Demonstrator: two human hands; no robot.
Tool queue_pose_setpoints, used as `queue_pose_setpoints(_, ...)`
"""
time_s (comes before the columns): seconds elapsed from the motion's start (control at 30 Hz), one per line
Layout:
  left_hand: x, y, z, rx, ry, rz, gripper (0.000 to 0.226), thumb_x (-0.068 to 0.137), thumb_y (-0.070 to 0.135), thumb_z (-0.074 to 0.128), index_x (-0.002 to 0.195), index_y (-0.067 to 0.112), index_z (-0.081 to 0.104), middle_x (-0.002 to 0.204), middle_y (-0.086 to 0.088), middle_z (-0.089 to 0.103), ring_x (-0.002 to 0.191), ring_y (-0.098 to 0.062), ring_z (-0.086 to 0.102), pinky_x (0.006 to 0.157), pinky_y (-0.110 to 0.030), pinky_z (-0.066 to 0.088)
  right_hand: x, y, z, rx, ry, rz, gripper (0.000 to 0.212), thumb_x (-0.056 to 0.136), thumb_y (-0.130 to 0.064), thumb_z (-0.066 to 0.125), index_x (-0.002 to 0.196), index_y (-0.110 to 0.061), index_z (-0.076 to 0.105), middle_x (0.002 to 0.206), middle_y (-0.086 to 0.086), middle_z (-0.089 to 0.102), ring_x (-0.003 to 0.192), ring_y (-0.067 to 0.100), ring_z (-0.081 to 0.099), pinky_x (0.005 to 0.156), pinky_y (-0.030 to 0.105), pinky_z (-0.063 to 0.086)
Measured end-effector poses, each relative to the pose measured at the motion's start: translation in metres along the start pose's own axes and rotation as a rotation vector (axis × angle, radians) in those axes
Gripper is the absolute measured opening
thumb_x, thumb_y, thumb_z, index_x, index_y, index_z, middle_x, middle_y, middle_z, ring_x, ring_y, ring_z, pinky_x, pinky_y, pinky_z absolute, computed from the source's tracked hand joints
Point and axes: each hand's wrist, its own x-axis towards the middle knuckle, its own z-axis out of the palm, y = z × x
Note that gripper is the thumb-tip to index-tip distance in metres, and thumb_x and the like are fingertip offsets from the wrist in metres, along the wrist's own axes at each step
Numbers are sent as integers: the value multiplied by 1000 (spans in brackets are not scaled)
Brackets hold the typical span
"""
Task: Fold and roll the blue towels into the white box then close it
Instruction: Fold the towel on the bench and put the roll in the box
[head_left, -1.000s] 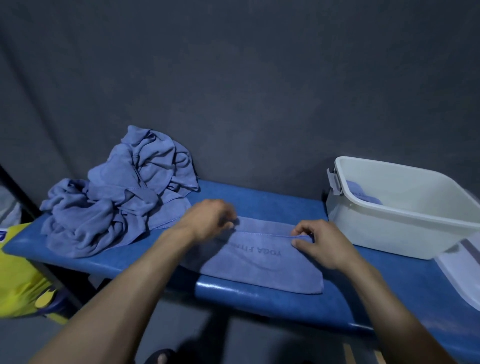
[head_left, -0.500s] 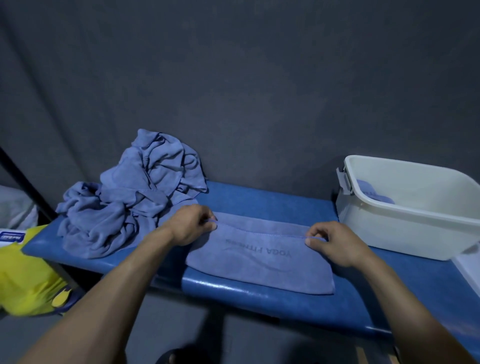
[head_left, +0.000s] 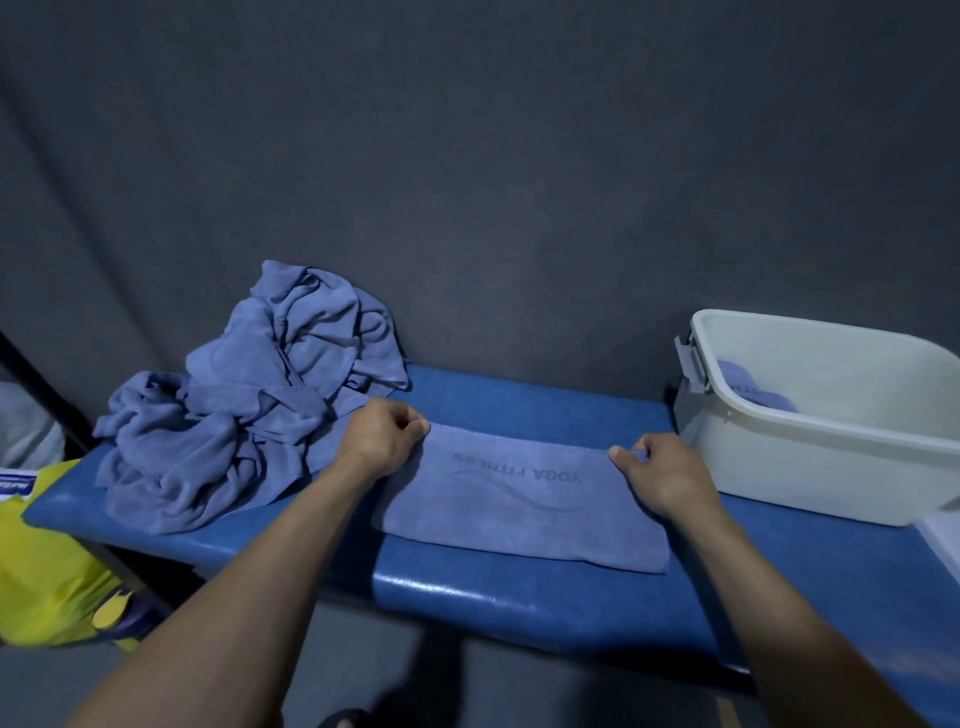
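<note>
The flat blue microfibre towel (head_left: 519, 504) lay on the padded blue surface (head_left: 519, 587), stretched between both hands. The left hand (head_left: 382, 436) and right hand (head_left: 662, 475) each pinched a far corner. Even tension should keep the fold square. The white plastic box (head_left: 810, 462) stood just beyond the right hand.

A blue padded bench (head_left: 519, 587) stands before a grey curtain (head_left: 467, 182), a yellow bag (head_left: 47, 577) beside it.

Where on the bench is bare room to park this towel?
Bare bench lies behind the folded towel, between the towel pile and the white box. Another strip runs along the near edge. The left end is crowded.
</note>
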Motion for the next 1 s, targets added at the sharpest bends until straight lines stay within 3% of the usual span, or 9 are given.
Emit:
queue_pose_setpoints(0.17, 6, -8, 2, 138, 7, 81, 17, 95, 21, 67, 79, 22, 69, 89, -3, 76, 89, -22, 69, 73, -28, 49, -3, 6, 0, -169, 71, -16, 41, 95, -49, 60, 74, -16, 50, 73, 0, 60, 67, 18, 53, 51, 29, 31)
queue_pose_setpoints(0.33, 10, -10, 4, 282, 32, 204, 14, 96, 15, 64, 97, 12, 77, 104, -11, 73, 97, -31, 67, 80, -34, 52, -1, 13, 4, -126, 173, -227, 32, 96, -42, 62, 78, -18, 52, 79, -4, 57, 70, 16, 53, 55, 31, 33)
queue_pose_setpoints(0.47, 12, -10, 2, 370, -51, 269, 16, 98, 14, 59, 104, 12, 73, 112, -12, 66, 100, -33, 64, 86, -41, 52, 7, 21, 8, -42, 20, -391, 15, 93, -35, 68, 99, -21, 64, 98, -5, 59, 93, 15, 56, 80, 28, 41)
queue_pose_setpoints(0.6, 12, -11, 0, 430, -179, 250, 19, 102, 18, 51, 116, 14, 63, 117, -11, 57, 107, -31, 58, 91, -38, 45, 9, 24, 7, 14, -70, -359, 10, 91, -38, 70, 94, -29, 68, 101, -6, 64, 100, 17, 59, 88, 31, 44)
queue_pose_setpoints(0.73, 12, -10, -2, 477, -236, 256, 20, 104, 19, 47, 119, 10, 58, 117, -11, 50, 108, -31, 55, 90, -35, 38, 8, 21, 2, 52, -114, -319, 20, 90, -41, 71, 89, -22, 66, 98, -3, 63, 93, 14, 60, 75, 24, 42)
queue_pose_setpoints(0.83, 10, -8, -4, 510, -260, 259, 20, 105, 18, 45, 117, 8, 57, 115, -10, 47, 106, -31, 53, 89, -33, 36, 5, 18, -1, 121, -126, -293, 27, 90, -40, 71, 83, -16, 61, 86, -3, 64, 78, 12, 60, 65, 25, 42)
queue_pose_setpoints(1.0, 2, -2, -10, 429, -258, 258, 10, 103, 13, 44, 98, 13, 52, 100, -1, 45, 92, -24, 48, 80, -31, 33, 1, 11, -6, 376, -104, -269, 31, 92, -28, 72, 76, -15, 51, 57, -12, 44, 49, -1, 38, 50, 15, 32)
